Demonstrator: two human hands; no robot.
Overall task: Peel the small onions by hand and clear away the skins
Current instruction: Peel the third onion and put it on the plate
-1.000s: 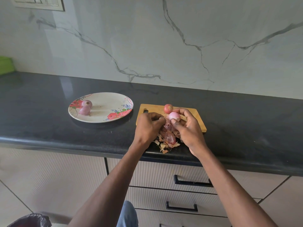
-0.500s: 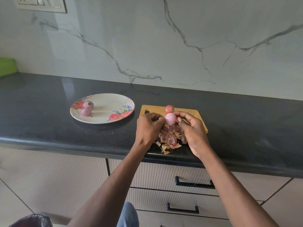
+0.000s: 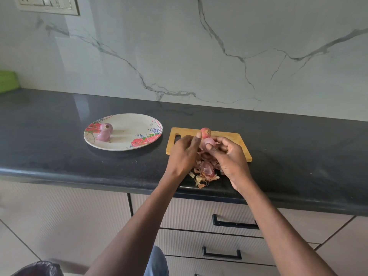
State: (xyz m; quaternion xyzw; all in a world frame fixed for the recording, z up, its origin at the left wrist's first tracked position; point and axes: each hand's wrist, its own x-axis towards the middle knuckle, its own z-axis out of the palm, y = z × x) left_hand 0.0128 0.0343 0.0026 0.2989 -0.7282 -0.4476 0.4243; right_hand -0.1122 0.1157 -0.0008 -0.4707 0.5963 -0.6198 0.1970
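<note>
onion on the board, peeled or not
Not peeled: the onion on the board still has its dull orange-red outer skin and dry root end.

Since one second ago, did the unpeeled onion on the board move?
No. The unpeeled onion sits at the same spot by the far edge of the cutting board.

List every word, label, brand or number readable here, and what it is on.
None can be read. The plate carries only a painted flower pattern, and the cutting board, the switch panel and the drawer fronts show no lettering.
</note>
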